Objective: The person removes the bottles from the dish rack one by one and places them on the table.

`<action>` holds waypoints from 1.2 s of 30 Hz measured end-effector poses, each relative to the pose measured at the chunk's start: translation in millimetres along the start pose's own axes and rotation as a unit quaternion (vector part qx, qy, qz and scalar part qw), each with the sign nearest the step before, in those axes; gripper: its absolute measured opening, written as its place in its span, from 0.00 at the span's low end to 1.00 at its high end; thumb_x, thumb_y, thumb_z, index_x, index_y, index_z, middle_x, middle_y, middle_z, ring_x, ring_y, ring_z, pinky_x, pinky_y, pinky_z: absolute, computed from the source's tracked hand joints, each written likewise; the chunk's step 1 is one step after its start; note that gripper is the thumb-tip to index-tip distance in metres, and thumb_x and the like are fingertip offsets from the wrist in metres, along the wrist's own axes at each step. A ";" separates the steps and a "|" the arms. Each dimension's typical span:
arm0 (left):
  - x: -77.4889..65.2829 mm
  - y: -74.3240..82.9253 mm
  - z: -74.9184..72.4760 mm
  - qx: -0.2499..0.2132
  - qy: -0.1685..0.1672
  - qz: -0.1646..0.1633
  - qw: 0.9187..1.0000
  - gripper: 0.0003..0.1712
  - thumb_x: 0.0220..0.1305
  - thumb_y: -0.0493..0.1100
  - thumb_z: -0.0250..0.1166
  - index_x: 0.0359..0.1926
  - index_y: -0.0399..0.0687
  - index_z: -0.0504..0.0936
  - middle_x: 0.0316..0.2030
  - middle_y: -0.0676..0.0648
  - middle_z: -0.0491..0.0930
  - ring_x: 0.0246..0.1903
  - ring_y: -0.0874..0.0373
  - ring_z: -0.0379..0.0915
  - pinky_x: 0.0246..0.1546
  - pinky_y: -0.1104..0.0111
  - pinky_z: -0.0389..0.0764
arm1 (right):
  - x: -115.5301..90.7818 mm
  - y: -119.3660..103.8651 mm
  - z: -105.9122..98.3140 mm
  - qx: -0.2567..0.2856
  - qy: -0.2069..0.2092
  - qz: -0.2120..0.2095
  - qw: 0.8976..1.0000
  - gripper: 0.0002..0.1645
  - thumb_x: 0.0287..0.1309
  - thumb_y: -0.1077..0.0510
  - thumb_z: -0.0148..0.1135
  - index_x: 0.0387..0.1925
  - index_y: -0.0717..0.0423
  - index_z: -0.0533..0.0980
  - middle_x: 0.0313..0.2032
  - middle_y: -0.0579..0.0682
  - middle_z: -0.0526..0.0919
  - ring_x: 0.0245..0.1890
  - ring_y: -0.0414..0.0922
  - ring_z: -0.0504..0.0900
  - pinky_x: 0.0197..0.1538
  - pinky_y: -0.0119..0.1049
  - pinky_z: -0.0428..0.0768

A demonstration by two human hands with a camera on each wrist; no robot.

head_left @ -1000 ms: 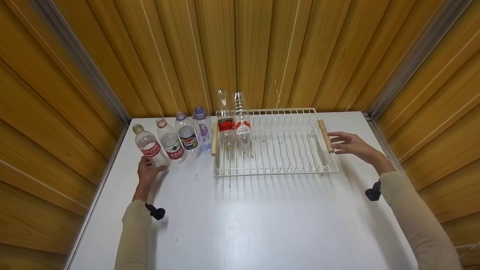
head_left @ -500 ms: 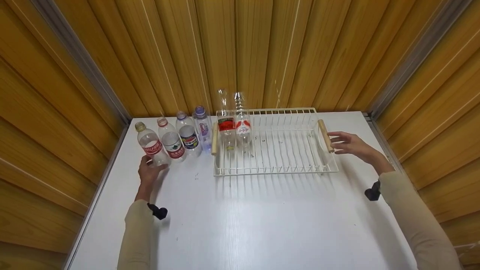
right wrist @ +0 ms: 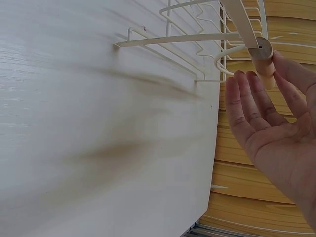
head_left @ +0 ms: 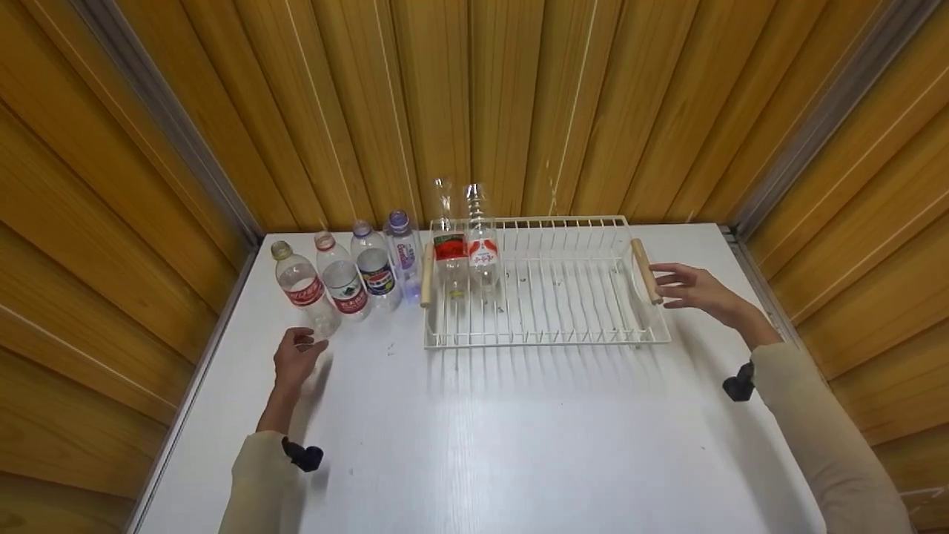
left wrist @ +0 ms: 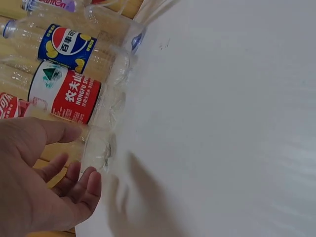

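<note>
1. Since half a second ago, the left hand [head_left: 295, 360] has drawn back toward the person, off the foot of the red-labelled cola bottle [head_left: 304, 293].
2. Beneath everything spreads a glossy white table [head_left: 474, 430]; yellow-brown wooden walls [head_left: 437, 96] rise on three sides, with grey metal strips [head_left: 170, 111] at the corners.
3. On the table, the cola bottle stands at the left end of a row, beside three more bottles [head_left: 377, 274].
4. Low over the table, the left hand holds nothing, its thumb and bent fingers parted, just beside that bottle's base.
5. Across the table, the right hand [head_left: 697, 293] keeps its fingers loosely bent and slightly apart at the wooden handle [head_left: 646, 271] of a wire rack [head_left: 549, 344]; grip pressure I cannot tell.
</note>
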State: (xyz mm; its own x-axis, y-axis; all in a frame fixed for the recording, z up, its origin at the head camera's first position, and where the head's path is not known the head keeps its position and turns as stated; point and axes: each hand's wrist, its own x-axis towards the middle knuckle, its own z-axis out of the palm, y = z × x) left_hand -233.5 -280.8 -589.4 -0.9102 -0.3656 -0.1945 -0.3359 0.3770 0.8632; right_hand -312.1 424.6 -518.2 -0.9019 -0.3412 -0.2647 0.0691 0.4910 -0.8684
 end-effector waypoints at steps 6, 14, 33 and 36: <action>-15.6 14.0 2.2 0.004 -0.074 0.029 0.997 0.20 0.71 0.41 0.63 0.59 0.37 0.74 0.44 0.47 0.79 0.41 0.60 0.73 0.38 0.73 0.75 | 3.2 1.2 0.8 -0.001 0.000 0.002 1.000 0.41 0.72 0.50 0.61 0.78 0.58 0.57 0.71 0.68 0.65 0.51 0.29 0.79 0.59 0.42 0.83; -21.5 37.0 38.6 -0.011 -0.141 0.050 0.989 0.18 0.72 0.42 0.62 0.57 0.37 0.76 0.44 0.43 0.82 0.46 0.49 0.78 0.46 0.62 0.79 | -1.7 -2.6 -2.1 0.004 -0.002 0.006 1.000 0.41 0.73 0.51 0.60 0.78 0.58 0.55 0.73 0.68 0.63 0.51 0.28 0.78 0.62 0.46 0.81; -21.2 67.5 97.6 -0.095 -0.229 0.159 0.956 0.33 0.71 0.40 0.65 0.74 0.47 0.68 0.59 0.33 0.77 0.47 0.55 0.77 0.44 0.60 0.79 | -10.8 -4.4 2.3 -0.007 -0.012 -0.027 1.000 0.37 0.71 0.56 0.62 0.75 0.62 0.62 0.67 0.70 0.71 0.52 0.31 0.82 0.57 0.36 0.83; -20.6 72.1 102.9 -0.097 -0.240 0.165 0.952 0.35 0.70 0.41 0.67 0.75 0.50 0.68 0.58 0.34 0.78 0.48 0.53 0.78 0.44 0.62 0.78 | -19.3 -3.9 -1.4 -0.010 -0.012 -0.028 0.999 0.36 0.72 0.56 0.61 0.75 0.62 0.62 0.67 0.71 0.71 0.52 0.30 0.82 0.57 0.36 0.83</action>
State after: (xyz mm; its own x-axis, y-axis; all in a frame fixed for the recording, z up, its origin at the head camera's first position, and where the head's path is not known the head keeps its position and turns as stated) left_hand -263.8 -158.5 -571.1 -0.9798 0.1941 -0.0486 -0.0041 0.2231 0.9748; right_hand -295.6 430.4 -509.2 -0.8937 -0.3871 -0.2268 0.0109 0.4868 -0.8735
